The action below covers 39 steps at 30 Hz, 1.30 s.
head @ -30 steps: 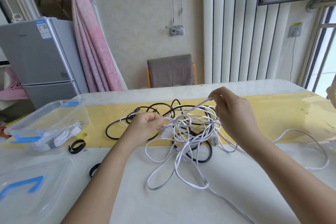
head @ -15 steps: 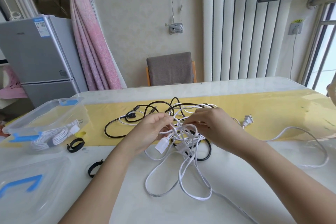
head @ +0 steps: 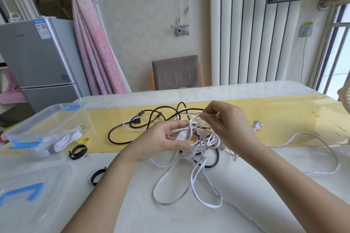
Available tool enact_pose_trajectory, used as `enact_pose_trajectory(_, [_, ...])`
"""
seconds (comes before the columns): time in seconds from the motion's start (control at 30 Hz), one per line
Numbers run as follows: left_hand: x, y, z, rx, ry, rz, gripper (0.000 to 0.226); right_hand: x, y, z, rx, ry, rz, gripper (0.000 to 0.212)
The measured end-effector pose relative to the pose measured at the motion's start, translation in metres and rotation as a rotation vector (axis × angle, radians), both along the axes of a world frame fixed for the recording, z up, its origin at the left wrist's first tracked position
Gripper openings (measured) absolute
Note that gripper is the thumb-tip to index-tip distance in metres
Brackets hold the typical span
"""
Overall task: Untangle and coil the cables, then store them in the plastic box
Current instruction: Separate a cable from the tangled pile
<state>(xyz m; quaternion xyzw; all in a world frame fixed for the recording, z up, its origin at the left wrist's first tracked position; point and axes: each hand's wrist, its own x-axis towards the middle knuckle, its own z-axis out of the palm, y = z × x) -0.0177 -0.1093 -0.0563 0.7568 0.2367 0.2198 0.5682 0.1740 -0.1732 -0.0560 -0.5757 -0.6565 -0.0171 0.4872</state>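
Mid-frame: white cable tangle [head: 198, 149] over black cable [head: 151, 119], gripped by left hand [head: 166, 143], one strand pinched by right hand [head: 225, 125]. Left edge: plastic box [head: 34, 125] holding coiled cable [head: 51, 143]; beside it, two black straps [head: 78, 151].

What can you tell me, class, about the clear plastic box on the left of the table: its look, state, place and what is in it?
The plastic box is a shallow, see-through tub with blue clips at its ends. It stands open on the left of the white table, partly on the yellow mat. Inside lies one coiled white cable, bound with a grey strap, its plug pointing to the far side. The lid, clear with a blue mark, lies nearer the camera. A black strap lies just beside the box. Neither hand touches it.
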Motion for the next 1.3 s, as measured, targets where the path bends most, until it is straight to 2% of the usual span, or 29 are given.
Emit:
enact_pose_trajectory(0.1, [-0.002, 0.002, 0.002, -0.065, -0.102, 0.026, 0.052, 0.006, 0.000, 0.002, -0.058, 0.042, -0.029, 0.011])
enact_pose_trajectory(0.2, [-0.004, 0.004, 0.003, -0.052, -0.169, 0.126, 0.042, 0.010, -0.001, 0.002, -0.104, 0.132, -0.015, 0.012])
enact_pose_trajectory(0.3, [-0.001, 0.003, 0.003, -0.055, -0.175, 0.168, 0.049, 0.011, -0.001, 0.002, -0.130, 0.192, 0.003, 0.015])
enact_pose_trajectory(0.5, [0.004, -0.002, 0.004, 0.028, -0.151, 0.165, 0.034, 0.008, -0.001, -0.001, -0.151, 0.197, 0.019, 0.015])
enact_pose_trajectory(0.57, [0.003, -0.002, 0.006, 0.018, -0.167, 0.162, 0.026, 0.008, -0.002, 0.000, -0.173, 0.169, 0.079, 0.013])
enact_pose_trajectory(0.67, [0.001, -0.002, 0.009, 0.019, -0.158, 0.197, 0.025, 0.007, -0.003, 0.001, -0.231, 0.042, 0.111, 0.016])
enact_pose_trajectory(0.77, [0.000, -0.002, 0.008, 0.064, -0.172, 0.277, 0.018, 0.002, -0.005, 0.001, -0.320, 0.103, 0.211, 0.024])
enact_pose_trajectory(0.83, [0.000, 0.000, 0.007, 0.076, -0.190, 0.317, 0.023, -0.002, -0.006, -0.002, -0.381, 0.119, 0.280, 0.017])
enact_pose_trajectory(0.9, [-0.001, 0.003, 0.006, 0.086, -0.197, 0.360, 0.026, -0.002, -0.003, -0.005, -0.382, 0.094, 0.245, 0.009])
enact_pose_trajectory(1.0, [-0.005, 0.009, 0.005, 0.007, -0.241, 0.426, 0.030, 0.006, -0.002, -0.001, -0.281, -0.031, 0.113, 0.015])
enact_pose_trajectory(1.1, [-0.008, 0.015, 0.000, -0.112, -0.191, 0.488, 0.017, 0.011, -0.004, 0.005, -0.232, -0.106, 0.102, 0.023])
enact_pose_trajectory(1.17, [-0.005, 0.015, -0.003, -0.236, -0.170, 0.419, 0.006, 0.006, -0.004, 0.004, -0.265, 0.071, 0.208, 0.030])
enact_pose_trajectory(1.3, [0.003, 0.008, -0.004, -0.573, -0.378, 0.114, 0.046, -0.003, -0.006, 0.006, -0.317, 0.709, 0.512, 0.033])
